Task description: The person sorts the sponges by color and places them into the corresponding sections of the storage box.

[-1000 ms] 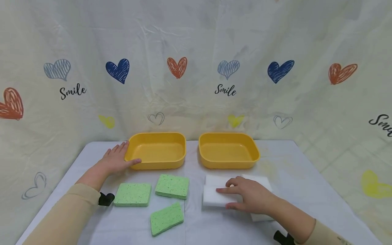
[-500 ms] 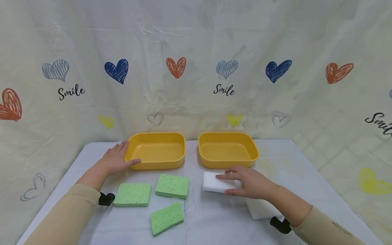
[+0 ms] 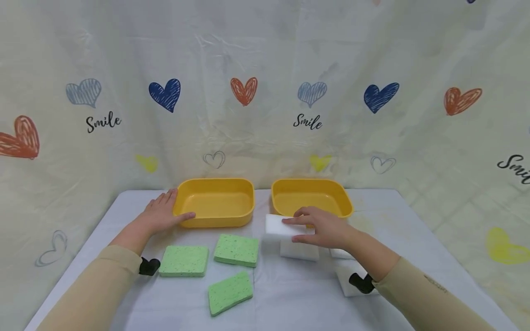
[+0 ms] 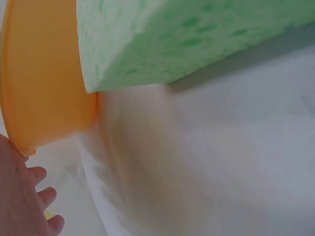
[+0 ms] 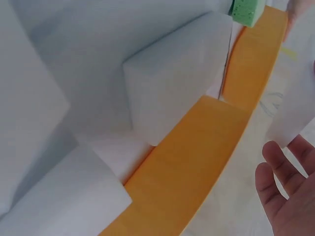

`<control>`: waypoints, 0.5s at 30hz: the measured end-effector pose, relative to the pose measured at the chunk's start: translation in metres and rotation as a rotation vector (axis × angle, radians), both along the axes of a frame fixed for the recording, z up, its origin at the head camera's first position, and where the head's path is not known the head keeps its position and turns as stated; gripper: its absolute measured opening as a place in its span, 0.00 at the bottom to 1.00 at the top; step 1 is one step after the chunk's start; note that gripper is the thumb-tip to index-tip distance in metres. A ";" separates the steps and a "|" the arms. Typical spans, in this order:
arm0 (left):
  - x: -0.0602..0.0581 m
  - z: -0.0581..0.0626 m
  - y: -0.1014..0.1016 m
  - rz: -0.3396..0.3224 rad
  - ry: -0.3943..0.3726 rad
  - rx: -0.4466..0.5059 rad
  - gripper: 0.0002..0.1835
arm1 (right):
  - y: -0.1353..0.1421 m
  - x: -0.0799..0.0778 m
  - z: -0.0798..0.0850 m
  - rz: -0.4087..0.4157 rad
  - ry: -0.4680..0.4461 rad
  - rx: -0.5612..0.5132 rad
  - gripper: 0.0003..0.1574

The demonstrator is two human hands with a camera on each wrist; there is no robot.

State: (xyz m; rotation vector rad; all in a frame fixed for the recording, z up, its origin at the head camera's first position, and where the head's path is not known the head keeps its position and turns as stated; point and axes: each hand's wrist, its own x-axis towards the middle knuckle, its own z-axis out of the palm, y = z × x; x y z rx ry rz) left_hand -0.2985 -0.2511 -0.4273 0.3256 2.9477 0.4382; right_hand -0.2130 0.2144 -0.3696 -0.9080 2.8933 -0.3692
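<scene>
My right hand pinches a white sponge block between thumb and fingers, raised before the front wall of the right yellow container. In the right wrist view the same block shows above the fingertips. Below it on the cloth lies a second white sponge; two more, one of them the near white sponge, lie partly hidden under the right forearm. My left hand rests against the left end of the left yellow container, fingers extended along its side, thumb over the front rim.
Three speckled green sponges lie at front left: a left one, a back one and a tilted front one. Both containers stand near the table's back edge, before a curtain printed with hearts. The white tablecloth covers the table.
My right hand has gripped a white sponge and lifted it up and away, toward the right container, uncovering another white sponge beneath. My left hand has stayed at the left container.
</scene>
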 end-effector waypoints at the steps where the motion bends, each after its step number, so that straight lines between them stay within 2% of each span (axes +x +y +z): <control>1: 0.000 0.000 0.000 0.001 0.001 -0.001 0.69 | -0.003 -0.003 0.001 -0.008 -0.006 0.006 0.32; 10: -0.002 0.000 -0.001 -0.008 0.005 0.018 0.67 | -0.028 -0.032 0.002 0.051 0.038 -0.038 0.31; 15: -0.003 0.000 -0.001 -0.006 -0.001 0.012 0.68 | -0.047 -0.046 0.001 0.013 0.004 -0.036 0.32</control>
